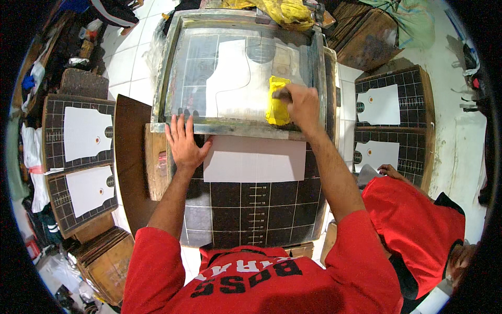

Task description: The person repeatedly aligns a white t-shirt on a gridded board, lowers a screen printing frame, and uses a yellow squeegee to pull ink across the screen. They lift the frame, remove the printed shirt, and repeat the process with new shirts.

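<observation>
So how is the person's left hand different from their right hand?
The left hand is spread open, but the right hand is curled. The left hand lies over the near edge of the frame, while the right hand grips a yellow pad within it. Both hands are bare.

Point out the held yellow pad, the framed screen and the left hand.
Yellow pad (276, 110): head view, on its near half.
Framed screen (243, 131): head view, on its near rail.
Left hand (186, 148): head view, on its back.
</observation>
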